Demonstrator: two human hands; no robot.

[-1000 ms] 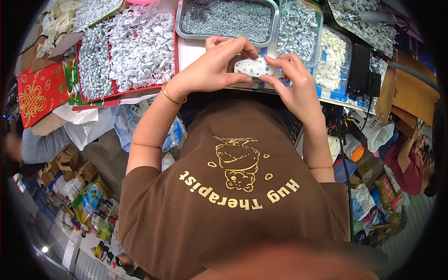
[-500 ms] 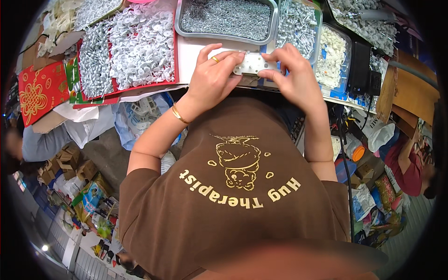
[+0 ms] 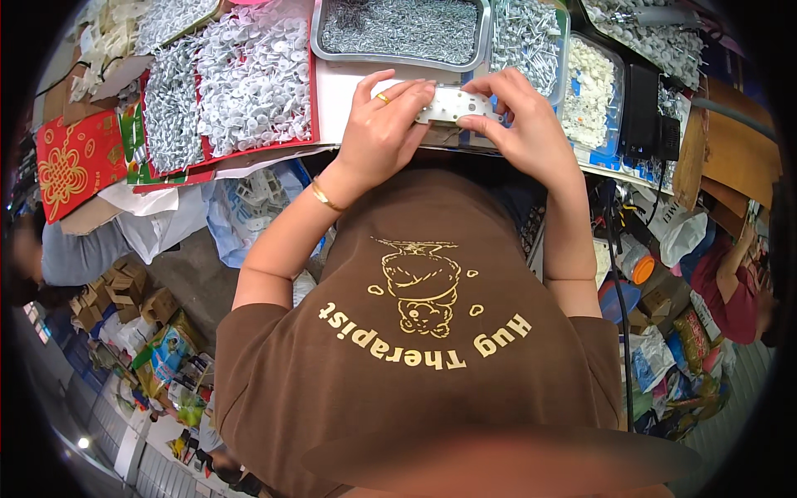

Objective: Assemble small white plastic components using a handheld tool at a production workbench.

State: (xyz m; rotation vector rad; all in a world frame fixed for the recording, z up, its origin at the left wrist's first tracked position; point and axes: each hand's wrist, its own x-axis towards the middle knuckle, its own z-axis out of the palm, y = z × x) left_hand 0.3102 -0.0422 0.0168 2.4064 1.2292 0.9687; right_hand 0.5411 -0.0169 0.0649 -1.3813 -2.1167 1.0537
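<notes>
My left hand [image 3: 378,120] and my right hand [image 3: 527,116] meet over the near edge of the bench. Between them is a small white rectangular plastic housing [image 3: 455,105] with small holes and raised posts. Fingers and thumb of my left hand grip its left end. The right end sits between my right thumb, at its lower edge, and my right fingers, at its upper edge. Beyond my hands lies a metal tray [image 3: 398,63] full of small silver screws. My fingertips hide both ends of the housing.
Left stands a red-edged box [image 3: 315,100] of white plastic clips and nails. On the right are a clear tub of screws [image 3: 527,50], a bin of cream-coloured parts [image 3: 589,104] and a black device [image 3: 643,120] with a cable. A bag of white parts [image 3: 257,207] hangs below the bench.
My hands have shifted slightly and the housing has tilted a little, showing more of its holed face. Both hands keep their hold.
</notes>
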